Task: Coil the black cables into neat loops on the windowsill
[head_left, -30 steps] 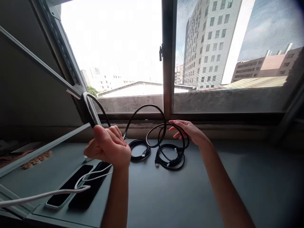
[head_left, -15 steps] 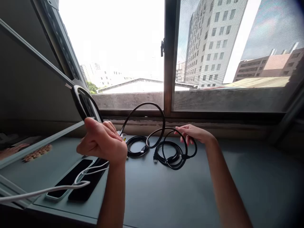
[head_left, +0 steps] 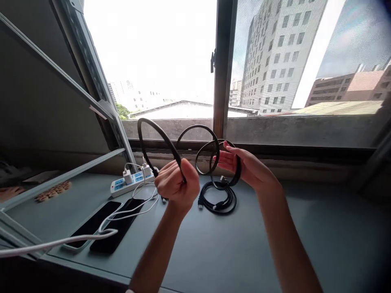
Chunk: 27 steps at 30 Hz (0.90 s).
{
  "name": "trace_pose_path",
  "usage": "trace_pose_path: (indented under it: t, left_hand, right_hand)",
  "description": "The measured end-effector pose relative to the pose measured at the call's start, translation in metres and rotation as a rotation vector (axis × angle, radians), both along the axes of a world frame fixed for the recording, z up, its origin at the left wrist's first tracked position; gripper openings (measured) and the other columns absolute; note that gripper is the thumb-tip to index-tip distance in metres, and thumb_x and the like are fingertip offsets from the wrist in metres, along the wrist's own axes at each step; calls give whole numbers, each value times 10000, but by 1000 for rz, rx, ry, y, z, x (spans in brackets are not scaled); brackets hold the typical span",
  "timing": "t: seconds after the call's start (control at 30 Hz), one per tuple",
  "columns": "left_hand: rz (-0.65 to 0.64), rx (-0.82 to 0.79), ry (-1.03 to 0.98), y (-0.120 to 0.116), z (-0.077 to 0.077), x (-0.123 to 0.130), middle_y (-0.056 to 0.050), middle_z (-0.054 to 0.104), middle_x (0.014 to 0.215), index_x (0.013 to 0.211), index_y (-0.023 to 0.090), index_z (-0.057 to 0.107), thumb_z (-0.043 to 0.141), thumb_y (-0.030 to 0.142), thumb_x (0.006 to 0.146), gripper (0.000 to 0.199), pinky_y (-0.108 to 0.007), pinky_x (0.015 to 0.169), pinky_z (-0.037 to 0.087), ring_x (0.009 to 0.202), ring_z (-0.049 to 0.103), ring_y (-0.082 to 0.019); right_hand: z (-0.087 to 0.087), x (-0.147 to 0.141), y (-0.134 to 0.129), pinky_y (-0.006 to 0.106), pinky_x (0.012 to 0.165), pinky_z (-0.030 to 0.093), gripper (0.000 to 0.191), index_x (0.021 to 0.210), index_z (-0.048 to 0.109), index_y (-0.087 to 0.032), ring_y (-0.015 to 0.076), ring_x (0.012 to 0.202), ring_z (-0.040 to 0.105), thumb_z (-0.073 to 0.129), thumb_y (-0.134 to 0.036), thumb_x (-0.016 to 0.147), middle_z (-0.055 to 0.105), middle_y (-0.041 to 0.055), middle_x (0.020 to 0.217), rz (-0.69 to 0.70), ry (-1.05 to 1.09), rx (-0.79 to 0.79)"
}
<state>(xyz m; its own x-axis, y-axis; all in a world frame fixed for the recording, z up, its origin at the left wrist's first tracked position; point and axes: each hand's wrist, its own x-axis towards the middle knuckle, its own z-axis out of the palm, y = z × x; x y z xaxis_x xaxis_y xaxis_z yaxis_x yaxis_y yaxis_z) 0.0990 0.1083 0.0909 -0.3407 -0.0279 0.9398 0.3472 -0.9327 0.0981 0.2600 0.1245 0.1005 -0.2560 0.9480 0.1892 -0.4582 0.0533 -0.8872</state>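
A black cable [head_left: 200,127] hangs in loose loops above the grey table, stretching between both hands. My left hand [head_left: 177,181] is closed in a fist round one part of it, with a loop rising over the knuckles. Loops at the other end pass through my right hand [head_left: 242,165], whose fingers lie along them with the thumb above. A connector hangs just below those loops. Beneath, a coiled black cable [head_left: 233,203] with visible plugs lies on the table.
Left on the table [head_left: 195,252] are two phones [head_left: 114,236], white cables [head_left: 128,215] and a power strip [head_left: 117,189] with chargers plugged in. A metal frame [head_left: 61,75] slants along the left. Behind stands a window [head_left: 224,81].
My left hand has moved right, towards my right hand, bringing its cable loop along. My right hand has risen with its loops. The power strip now shows; the left coil is hidden behind my left hand.
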Motion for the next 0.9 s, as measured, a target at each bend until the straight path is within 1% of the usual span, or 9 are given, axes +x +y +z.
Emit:
trace_pose_path:
  t: [0.1, 0.2, 0.33, 0.47, 0.57, 0.67, 0.77, 0.83, 0.9]
  left_hand:
    - [-23, 49, 171, -3, 5, 7, 82, 244, 361, 424, 146, 248, 510, 99, 847, 500, -243, 375, 157, 324, 208, -31]
    - [-140, -133, 305, -8, 9, 14, 72, 160, 419, 447, 150, 196, 503, 125, 848, 506, -235, 375, 119, 375, 140, -40]
    - [-130, -490, 524, -14, 4, 20, 52, 162, 464, 437, 156, 226, 481, 296, 875, 525, -238, 419, 134, 427, 167, -66]
    - [-58, -740, 784, -22, 3, 24, 43, 286, 407, 415, 161, 296, 408, 384, 903, 548, -251, 462, 175, 397, 294, -77]
    - [-64, -817, 933, -29, 7, 25, 22, 433, 429, 428, 165, 395, 419, 389, 903, 525, -256, 469, 205, 428, 426, -101]
    - [-133, -855, 903, -36, 13, 21, 25, 533, 504, 517, 180, 521, 499, 434, 860, 427, -238, 494, 286, 505, 512, -117]
    - [-131, -824, 680, -40, 20, 10, 28, 613, 644, 829, 216, 635, 580, 403, 806, 196, -242, 614, 406, 627, 571, -137]
    - [-98, -729, 597, -41, 25, -2, 12, 628, 748, 1033, 206, 592, 608, 327, 784, 277, -274, 743, 443, 736, 583, -154]
    - [-74, -656, 634, -38, 28, -13, -25, 626, 947, 1173, 200, 515, 617, 268, 774, 417, -323, 898, 412, 906, 565, -179]
  right_hand:
    - [3, 5, -3, 295, 790, 558, 61, 864, 576, -195, 172, 893, 672, 551, -177, 812, 711, 41, 910, -21, 60, -20]
    - [4, 3, -8, 324, 785, 562, 94, 885, 591, -213, 189, 870, 677, 582, -240, 796, 712, 34, 888, -42, 21, -7]
    - [6, -6, -14, 308, 697, 575, 212, 930, 609, -237, 191, 779, 680, 596, -384, 778, 694, 15, 784, -89, -14, -32]
    - [8, -10, -18, 175, 500, 518, 272, 905, 622, -236, 98, 558, 604, 662, -425, 714, 575, -49, 603, -166, 10, -53]
    - [7, -6, -19, 124, 357, 397, 427, 1034, 612, -221, 41, 397, 450, 732, -358, 649, 440, -100, 493, -190, -131, 7]
    - [5, 0, -21, 145, 306, 326, 574, 1188, 562, -218, 43, 328, 369, 722, -350, 652, 406, -112, 430, -316, -405, 118]
    - [2, 5, -23, 166, 283, 288, 552, 1184, 596, -211, 52, 292, 343, 695, -360, 661, 401, -102, 381, -516, -622, 217]
    - [1, 6, -25, 178, 280, 293, 485, 1122, 645, -209, 59, 287, 352, 686, -359, 662, 427, -85, 380, -639, -733, 260]
    - [1, 5, -27, 190, 286, 315, 431, 1067, 674, -200, 71, 301, 389, 681, -351, 663, 482, -61, 413, -712, -824, 299]
